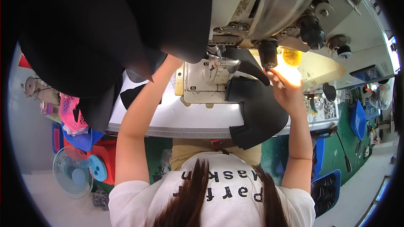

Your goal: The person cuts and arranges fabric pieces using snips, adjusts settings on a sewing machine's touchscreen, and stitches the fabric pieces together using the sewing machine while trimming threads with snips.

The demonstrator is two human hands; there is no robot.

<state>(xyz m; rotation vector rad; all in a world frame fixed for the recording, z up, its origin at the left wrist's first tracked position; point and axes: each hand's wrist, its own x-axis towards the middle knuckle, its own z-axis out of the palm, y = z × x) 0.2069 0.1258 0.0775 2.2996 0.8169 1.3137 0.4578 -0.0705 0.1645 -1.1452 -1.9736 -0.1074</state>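
Observation:
A large spread of black fabric (168,17) fills the upper left and hangs close in front of the view. My left hand (173,62) reaches up under its edge, so its fingers are hidden. Beside the needle area of the sewing machine (202,86), my right hand (287,85) is raised under a bright lamp glow, just below a black knob. Its fingers are curled closed; glare keeps me from making out what they hold. A black fabric piece (259,111) lies on the right of the machine bed and droops over the table's front edge.
A ruler strip (189,132) runs along the front edge of the white table. At the left stand a pink basket (71,111), a blue bin (86,138) and a light-blue fan (75,174). A phone (366,73) rests at the right; a blue crate (328,191) stands lower right.

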